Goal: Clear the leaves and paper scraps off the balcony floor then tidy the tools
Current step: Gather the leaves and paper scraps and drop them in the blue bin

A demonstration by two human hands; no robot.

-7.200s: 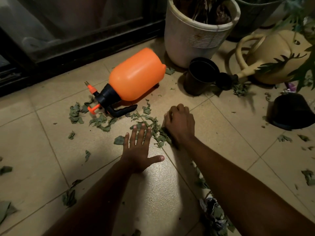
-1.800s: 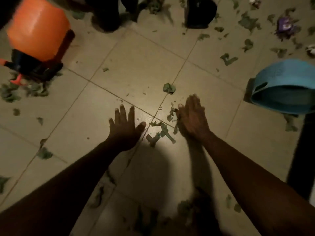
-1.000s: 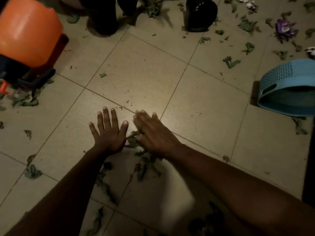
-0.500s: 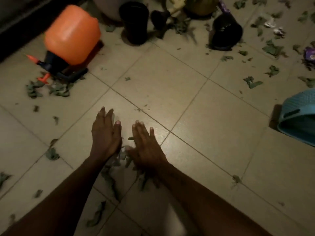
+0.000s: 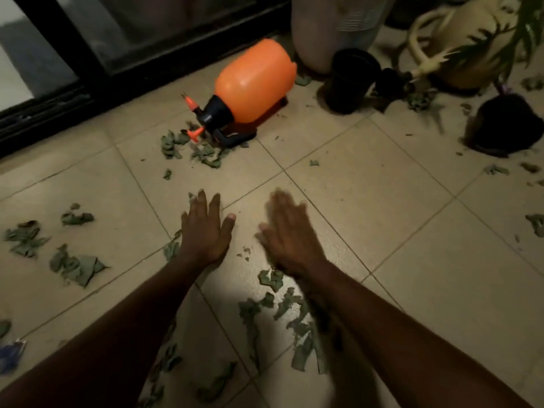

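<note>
My left hand [image 5: 204, 231] lies flat on the tiled floor with fingers straight. My right hand [image 5: 290, 234] is beside it, fingers straight and blurred, just above or on the tiles. A drift of dry green leaves [image 5: 282, 313] lies close under my right forearm. More leaves lie at the left [image 5: 73, 265] and by the nozzle of an orange pressure sprayer [image 5: 250, 89], which lies on its side further off. A cream watering can [image 5: 459, 51] stands at the far right.
A black sliding-door frame [image 5: 88, 83] runs along the far left. A large pale planter [image 5: 335, 28], a black pot [image 5: 350, 81] and a tipped black pot [image 5: 503, 125] stand at the back. A crumpled paper scrap [image 5: 10, 356] lies at the left edge.
My hands have drawn apart and the gathered leaves now lie nearer me, under my right forearm. The view has lifted toward the sprayer and pots; the blue basket is out of frame.
</note>
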